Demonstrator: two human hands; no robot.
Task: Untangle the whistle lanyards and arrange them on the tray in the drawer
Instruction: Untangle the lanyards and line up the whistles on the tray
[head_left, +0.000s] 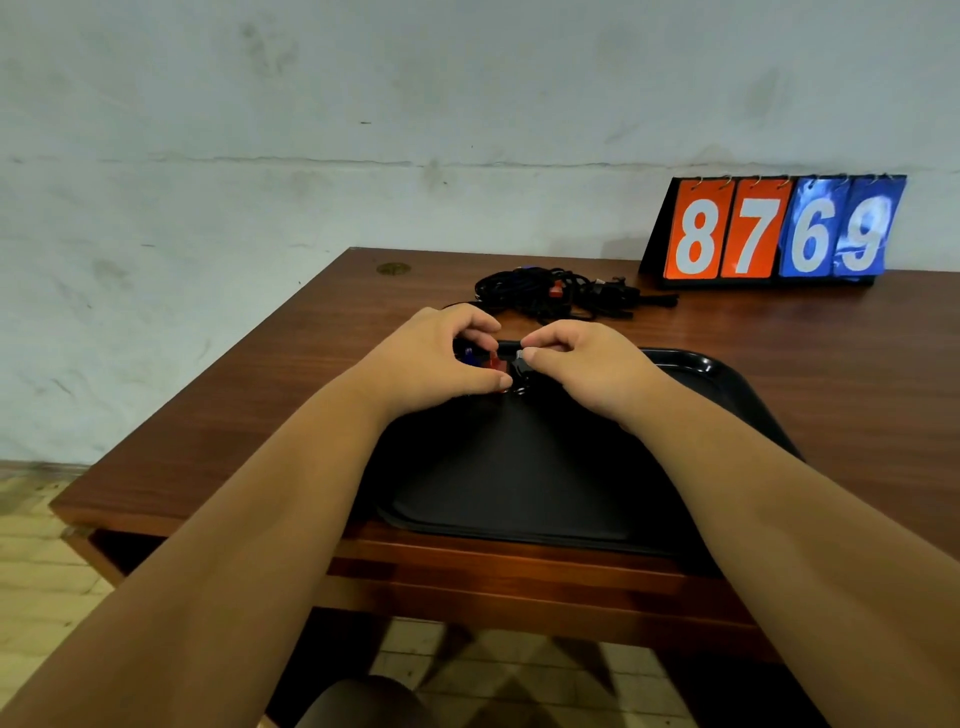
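A black tray (519, 483) lies on the wooden desk (249, 415) in front of me. Over its far left corner my left hand (441, 364) grips a red whistle (496, 364) with its black cord, and a small blue piece shows under the fingers. My right hand (582, 369) pinches the black lanyard clip (519, 358) right beside it. The two hands nearly touch. Behind them a tangled pile of black lanyards (561, 293) with another red whistle rests on the desk.
A flip scoreboard (779, 234) reading 8769 stands at the back right of the desk against a pale wall. The desk's left edge drops to a tiled floor. A dark rounded object shows below the desk's front edge.
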